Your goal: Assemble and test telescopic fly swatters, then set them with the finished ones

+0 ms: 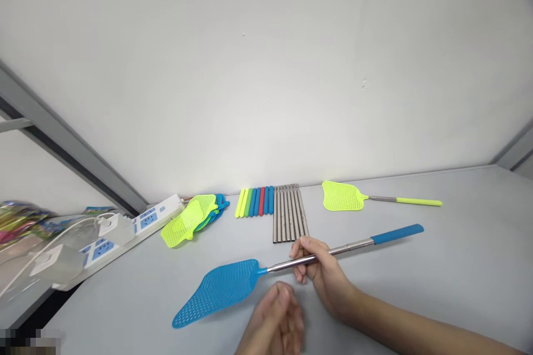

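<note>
My right hand (318,269) is closed around the silver telescopic rod of a blue fly swatter (316,258), thumb on top. The swatter's perforated blue head (222,288) points left and its blue grip (397,234) points right. It appears to be held just above the table. My left hand (275,319) is below the neck of the swatter, apart from it. Its fingers are loosely curled, slightly blurred, and I see nothing in them.
Behind lie a yellow fly swatter (343,197), a row of metal rods (287,213), several coloured grips (254,201) and a pile of yellow and blue swatter heads (189,222). A power strip (112,244) with plugs runs along the left edge. A wall (266,66) stands behind.
</note>
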### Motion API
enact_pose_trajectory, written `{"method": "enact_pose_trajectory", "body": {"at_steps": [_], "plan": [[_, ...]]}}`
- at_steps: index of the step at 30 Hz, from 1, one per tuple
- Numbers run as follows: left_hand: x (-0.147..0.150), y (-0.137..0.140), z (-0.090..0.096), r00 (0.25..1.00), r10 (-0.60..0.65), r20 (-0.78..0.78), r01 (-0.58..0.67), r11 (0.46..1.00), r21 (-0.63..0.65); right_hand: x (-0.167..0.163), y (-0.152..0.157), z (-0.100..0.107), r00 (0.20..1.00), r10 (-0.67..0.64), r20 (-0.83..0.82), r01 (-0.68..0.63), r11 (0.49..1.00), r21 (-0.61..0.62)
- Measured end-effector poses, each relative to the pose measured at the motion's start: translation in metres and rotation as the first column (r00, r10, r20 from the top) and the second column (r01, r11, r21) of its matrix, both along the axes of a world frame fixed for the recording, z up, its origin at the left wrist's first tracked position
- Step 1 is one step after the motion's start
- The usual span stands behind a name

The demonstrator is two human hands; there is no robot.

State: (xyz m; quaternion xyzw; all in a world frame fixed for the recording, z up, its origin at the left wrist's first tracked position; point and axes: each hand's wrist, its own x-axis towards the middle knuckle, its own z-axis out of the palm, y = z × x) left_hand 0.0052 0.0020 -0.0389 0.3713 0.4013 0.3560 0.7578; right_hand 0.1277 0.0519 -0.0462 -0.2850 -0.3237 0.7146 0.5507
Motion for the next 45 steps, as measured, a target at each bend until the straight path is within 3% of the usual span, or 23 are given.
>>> {"method": "enact_pose_trajectory", "body": {"at_steps": [2, 6, 10, 15, 22, 26, 32, 42, 45], "plan": [[0.003, 0.011, -0.004, 0.989, 0.132, 0.067, -0.127, 0.989, -0.074, -0.001, 0.0, 0.0, 1.0, 0.001, 0.001, -0.001, 1.0, 0.0], [0.013, 0.031, -0.002, 0.955, 0.285, 0.084, -0.295, 0.942, 0.162, -0.004, 0.0, 0.003, 0.999, 0.042, 0.003, -0.042, 0.999, 0.021], [0.019, 0.045, 0.001, 0.931, 0.354, 0.094, -0.366, 0.9, 0.238, -0.004, 0.002, 0.011, 0.997, 0.067, -0.036, -0.067, 0.998, 0.006], [0.012, 0.063, -0.002, 0.903, 0.428, -0.032, -0.391, 0.851, 0.351, 0.004, 0.011, 0.016, 0.988, 0.027, -0.154, -0.051, 0.986, -0.157], [-0.003, 0.084, 0.0, 0.85, 0.494, 0.181, -0.526, 0.813, 0.252, 0.026, 0.04, 0.017, 0.974, -0.176, -0.141, 0.145, 0.968, -0.206], [-0.006, 0.092, -0.003, 0.85, 0.514, 0.115, -0.524, 0.805, 0.279, 0.039, 0.056, 0.019, 0.941, -0.322, -0.101, 0.294, 0.929, -0.224], [-0.006, 0.107, -0.01, 0.848, 0.53, 0.022, -0.506, 0.796, 0.333, 0.054, 0.071, 0.023, 0.847, -0.529, -0.053, 0.502, 0.829, -0.247], [-0.007, 0.104, -0.018, 0.865, 0.485, -0.132, -0.396, 0.819, 0.414, 0.065, 0.073, 0.039, 0.884, -0.463, 0.06, 0.458, 0.834, -0.309], [-0.007, 0.098, -0.018, 0.817, 0.541, -0.197, -0.41, 0.786, 0.462, 0.069, 0.077, 0.041, 0.874, -0.479, 0.086, 0.481, 0.827, -0.291]]}}
